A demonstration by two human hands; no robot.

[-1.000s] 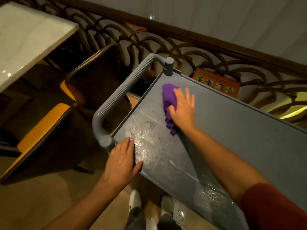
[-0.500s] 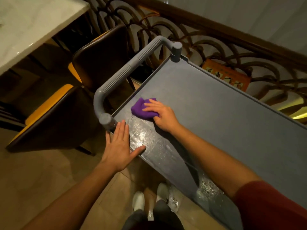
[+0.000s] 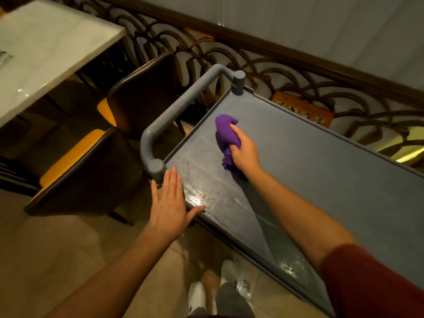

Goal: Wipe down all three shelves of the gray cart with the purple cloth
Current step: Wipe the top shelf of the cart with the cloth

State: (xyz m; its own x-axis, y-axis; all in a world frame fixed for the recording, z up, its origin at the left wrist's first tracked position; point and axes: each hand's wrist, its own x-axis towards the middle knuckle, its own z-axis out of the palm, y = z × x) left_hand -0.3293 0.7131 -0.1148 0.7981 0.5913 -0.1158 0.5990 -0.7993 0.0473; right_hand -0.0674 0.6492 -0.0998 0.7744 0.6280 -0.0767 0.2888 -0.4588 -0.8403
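While the gray cart [image 3: 321,180] stands under both hands, its top shelf [image 3: 309,161] gets scrubbed: the left hand [image 3: 169,207] lies spread flat on the near edge, probably steadying it, the right hand [image 3: 244,152] clenches the purple cloth [image 3: 226,129].

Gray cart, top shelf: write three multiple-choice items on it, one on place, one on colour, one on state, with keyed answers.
1. Where is the left hand?
A. on the handle
B. at the top shelf's near edge
C. on the marble table

2. What colour is the cloth?
A. purple
B. yellow
C. white

3. How does the top shelf look near the handle?
A. streaked with wet smears
B. stacked with dishes
C. covered by paper

Answers: 1 B, its thumb rests on the rim; 2 A, purple bunch under the right hand; 3 A, glistening streaks show there.
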